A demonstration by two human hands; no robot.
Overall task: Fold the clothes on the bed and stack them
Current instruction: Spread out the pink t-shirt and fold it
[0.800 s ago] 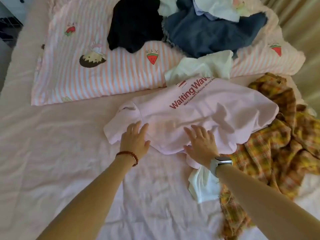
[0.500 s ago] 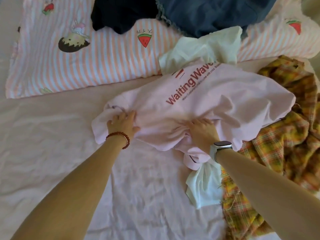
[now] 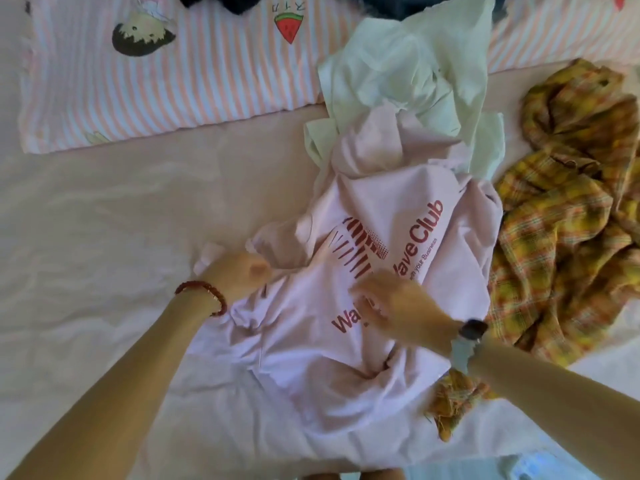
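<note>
Left hand point(image 3: 239, 275) grips bunched edge of pink T-shirt point(image 3: 311, 375) on bed point(image 3: 104, 237); right hand point(image 3: 401, 306) pinches its printed front; motion-blurred.

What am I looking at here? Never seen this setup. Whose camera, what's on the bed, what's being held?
There is no robot: a person wears one wide-angle camera on the head, looking down at both arms. The left hand, with a bead bracelet, grips the edge of a pink T-shirt with red print. The right hand, with a watch on its wrist, rests on the shirt's print; motion blur hides whether it pinches the cloth. The shirt lies crumpled on the bed sheet. Beside it are a yellow plaid shirt, a pale green garment and a striped pillow.
</note>
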